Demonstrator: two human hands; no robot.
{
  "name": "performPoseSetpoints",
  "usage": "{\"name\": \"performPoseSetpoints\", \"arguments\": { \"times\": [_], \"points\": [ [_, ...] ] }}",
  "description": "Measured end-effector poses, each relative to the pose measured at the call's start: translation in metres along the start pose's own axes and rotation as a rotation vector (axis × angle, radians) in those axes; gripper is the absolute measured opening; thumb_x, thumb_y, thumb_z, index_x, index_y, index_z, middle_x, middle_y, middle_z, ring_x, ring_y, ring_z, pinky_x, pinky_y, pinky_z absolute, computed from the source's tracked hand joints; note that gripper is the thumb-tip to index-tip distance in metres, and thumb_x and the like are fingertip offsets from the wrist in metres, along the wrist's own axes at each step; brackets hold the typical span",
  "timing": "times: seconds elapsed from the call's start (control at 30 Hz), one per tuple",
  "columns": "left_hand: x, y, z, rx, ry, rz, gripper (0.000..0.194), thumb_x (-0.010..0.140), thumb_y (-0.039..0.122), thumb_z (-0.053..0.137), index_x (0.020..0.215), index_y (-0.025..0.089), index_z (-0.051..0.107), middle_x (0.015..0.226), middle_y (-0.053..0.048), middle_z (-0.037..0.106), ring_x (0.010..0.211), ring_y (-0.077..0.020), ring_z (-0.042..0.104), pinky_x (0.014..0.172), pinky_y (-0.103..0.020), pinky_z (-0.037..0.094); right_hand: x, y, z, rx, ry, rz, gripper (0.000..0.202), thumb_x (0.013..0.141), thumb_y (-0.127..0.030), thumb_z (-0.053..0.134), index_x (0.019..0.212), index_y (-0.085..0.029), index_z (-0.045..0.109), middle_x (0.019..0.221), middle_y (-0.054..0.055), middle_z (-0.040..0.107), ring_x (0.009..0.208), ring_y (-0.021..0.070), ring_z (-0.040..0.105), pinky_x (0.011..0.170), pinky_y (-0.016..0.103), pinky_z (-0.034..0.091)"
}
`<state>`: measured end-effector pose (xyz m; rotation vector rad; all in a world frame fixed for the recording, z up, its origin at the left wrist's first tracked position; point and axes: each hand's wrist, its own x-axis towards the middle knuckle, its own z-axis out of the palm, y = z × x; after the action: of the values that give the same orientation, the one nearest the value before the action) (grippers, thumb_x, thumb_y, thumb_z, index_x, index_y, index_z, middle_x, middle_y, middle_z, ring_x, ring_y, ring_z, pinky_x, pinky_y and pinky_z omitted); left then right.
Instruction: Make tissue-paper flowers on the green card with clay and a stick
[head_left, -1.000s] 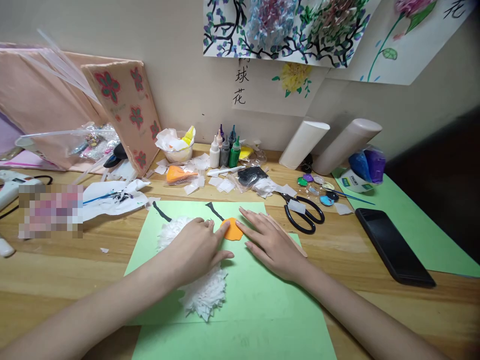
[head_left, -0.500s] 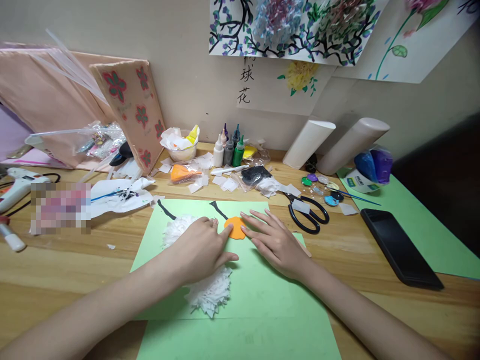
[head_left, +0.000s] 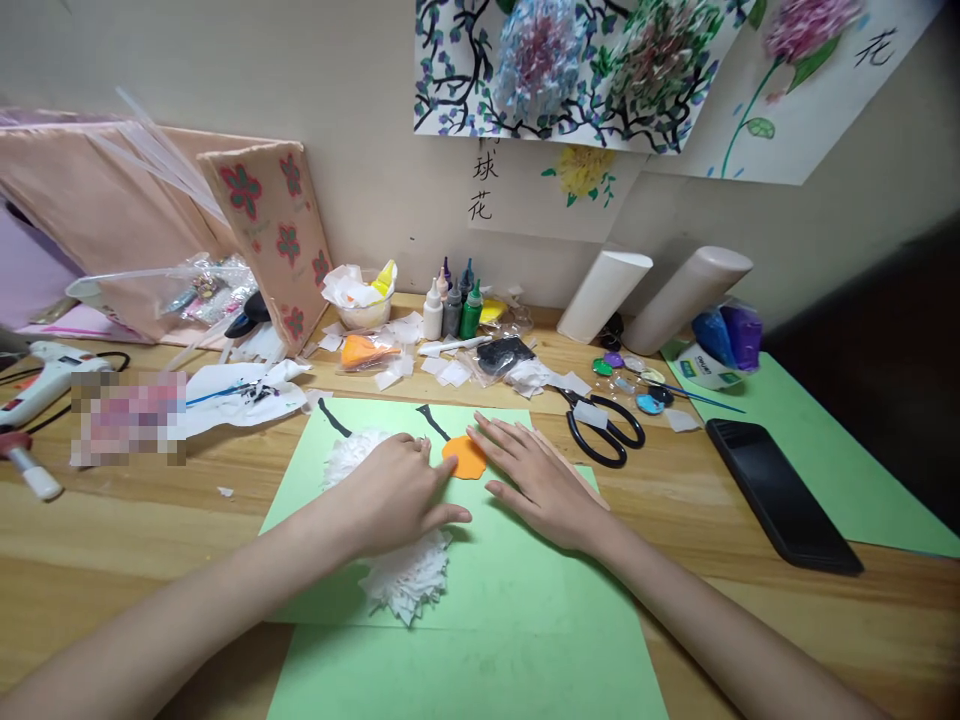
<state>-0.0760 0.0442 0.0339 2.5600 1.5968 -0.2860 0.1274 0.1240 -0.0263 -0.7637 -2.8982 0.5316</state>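
Observation:
A flat, round orange clay piece (head_left: 465, 458) lies on a light green sheet of paper (head_left: 517, 590). My left hand (head_left: 394, 495) reaches over white crumpled-paper tufts (head_left: 411, 580), its thumb stuck out and a fingertip touching the orange piece's left edge. My right hand (head_left: 536, 485) rests with fingers spread, the tips along the right edge of the orange piece. Two black strips stand out at the sheet's top: a left strip (head_left: 334, 418) above the white tufts and a right strip (head_left: 433, 421) reaching down to the orange piece. Part of the tufts is hidden beneath my left hand.
Black-handled scissors (head_left: 606, 425) and a phone (head_left: 784, 495) lie to the right. Behind are small paint bottles (head_left: 452, 312), a bagged orange lump (head_left: 367, 352) and a bowl (head_left: 364, 305). A glue gun (head_left: 52, 380) lies at left.
The view has shifted slightly, moving much of the scene a little. Both hands stay at the orange piece, with the right fingers slightly higher along its edge.

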Motion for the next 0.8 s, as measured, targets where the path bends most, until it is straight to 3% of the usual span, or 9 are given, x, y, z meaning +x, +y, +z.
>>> {"name": "performPoseSetpoints", "arguments": {
  "times": [0.17, 0.27, 0.37, 0.47, 0.53, 0.7, 0.8],
  "points": [
    [-0.003, -0.005, -0.005, -0.068, -0.023, -0.057, 0.053, 0.090, 0.054, 0.034, 0.118, 0.014, 0.055, 0.085, -0.013, 0.067, 0.079, -0.0289, 0.063, 0.070, -0.037, 0.046, 0.002, 0.001, 0.002, 0.038, 0.047, 0.061, 0.049, 0.095, -0.047, 0.030, 0.143, -0.038, 0.023, 0.151, -0.005, 0.026, 0.138, 0.0240, 0.027, 0.108, 0.051, 0.030],
    [-0.004, -0.003, -0.010, -0.127, -0.053, -0.087, 0.051, 0.094, 0.048, 0.025, 0.128, 0.017, 0.048, 0.090, -0.012, 0.067, 0.081, -0.0280, 0.064, 0.069, -0.036, 0.045, 0.001, 0.003, 0.004, 0.077, 0.133, 0.048, 0.053, 0.095, -0.044, 0.034, 0.145, -0.033, 0.021, 0.150, -0.002, 0.030, 0.137, 0.0220, 0.028, 0.109, 0.047, 0.031],
    [-0.005, 0.003, -0.010, -0.194, -0.080, -0.153, 0.054, 0.096, 0.043, 0.017, 0.140, 0.016, 0.033, 0.103, -0.015, 0.066, 0.084, -0.0277, 0.065, 0.069, -0.035, 0.046, 0.000, 0.006, 0.004, 0.112, 0.318, 0.044, 0.047, 0.096, -0.034, 0.035, 0.142, -0.025, 0.032, 0.146, 0.002, 0.038, 0.133, 0.0199, 0.032, 0.109, 0.042, 0.032],
    [-0.006, 0.008, -0.004, -0.249, -0.082, -0.202, 0.061, 0.095, 0.048, 0.016, 0.145, 0.013, 0.023, 0.124, -0.021, 0.056, 0.097, -0.0307, 0.063, 0.077, -0.039, 0.046, -0.001, 0.008, 0.002, 0.124, 0.525, 0.114, 0.033, 0.095, -0.026, 0.034, 0.122, -0.021, 0.052, 0.131, 0.007, 0.054, 0.121, 0.0215, 0.045, 0.101, 0.041, 0.038],
    [-0.005, 0.010, 0.001, -0.294, -0.073, -0.201, 0.066, 0.094, 0.053, 0.018, 0.146, 0.014, 0.018, 0.133, -0.023, 0.048, 0.109, -0.0323, 0.058, 0.085, -0.041, 0.044, -0.004, 0.010, -0.002, 0.121, 0.612, 0.200, 0.028, 0.094, -0.025, 0.035, 0.111, -0.019, 0.056, 0.116, 0.009, 0.061, 0.109, 0.0228, 0.051, 0.093, 0.041, 0.042],
    [0.001, 0.023, 0.007, -0.307, -0.039, -0.234, 0.071, 0.092, 0.057, 0.019, 0.146, 0.010, 0.017, 0.137, -0.027, 0.041, 0.128, -0.0349, 0.041, 0.096, -0.044, 0.038, -0.032, 0.020, -0.004, 0.026, 0.599, 0.403, 0.021, 0.090, -0.031, 0.044, 0.103, -0.017, 0.053, 0.103, 0.011, 0.059, 0.100, 0.0256, 0.053, 0.085, 0.040, 0.044],
    [0.007, 0.036, 0.003, -0.235, -0.032, -0.349, 0.069, 0.093, 0.054, 0.022, 0.143, 0.007, 0.025, 0.133, -0.030, 0.045, 0.123, -0.0368, 0.046, 0.092, -0.044, 0.040, -0.060, 0.029, 0.002, -0.022, 0.515, 0.465, 0.016, 0.086, -0.027, 0.047, 0.099, -0.018, 0.052, 0.101, 0.010, 0.057, 0.099, 0.0265, 0.053, 0.083, 0.040, 0.045]
  ]
}}
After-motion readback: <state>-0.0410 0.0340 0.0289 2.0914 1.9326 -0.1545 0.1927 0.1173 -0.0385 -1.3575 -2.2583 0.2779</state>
